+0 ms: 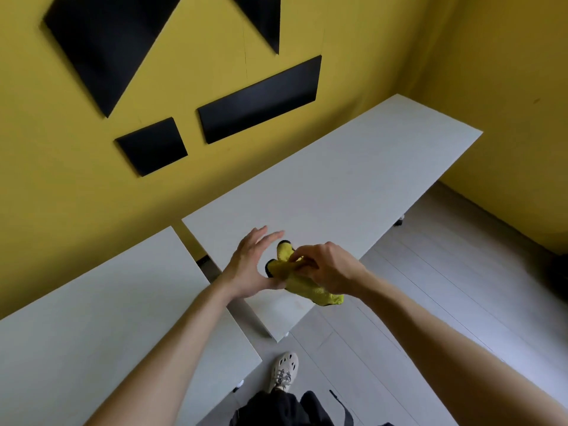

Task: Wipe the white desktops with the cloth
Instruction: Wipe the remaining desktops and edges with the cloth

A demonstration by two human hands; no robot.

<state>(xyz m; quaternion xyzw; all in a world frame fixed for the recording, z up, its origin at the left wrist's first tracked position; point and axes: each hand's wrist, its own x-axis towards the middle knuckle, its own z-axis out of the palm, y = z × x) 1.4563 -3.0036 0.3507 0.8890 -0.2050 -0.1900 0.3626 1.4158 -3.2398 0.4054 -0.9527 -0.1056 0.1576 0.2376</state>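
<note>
Overhead, two long white rectangular desktops stand end to end against a mustard-yellow wall (pixel 76 186), with a narrow gap between them: the nearer desktop (pixel 92 318) fills the lower left, and the farther desktop (pixel 353 173) runs away toward the corner where a second yellow wall (pixel 507 103) meets the first. Both surfaces are bare and matte, with a faint grain. Black flat panels (pixel 258 98) of angular shapes are fixed to the wall above the desks. Pale grey plank flooring (pixel 430 287) lies to the right, and a small castor shows under the farther desktop's far edge. Both bare arms reach out over the near end of the farther desktop. A crumpled yellow cloth with black edging (pixel 302 282) is held there just above the surface. The right hand (pixel 330 269) is closed on it, fingers pinching the bunched fabric. The left hand (pixel 253 265) is spread open, fingers extended, its thumb touching the cloth's lower side. Below, a light perforated shoe (pixel 284 370) and dark trousers show on the floor.
</note>
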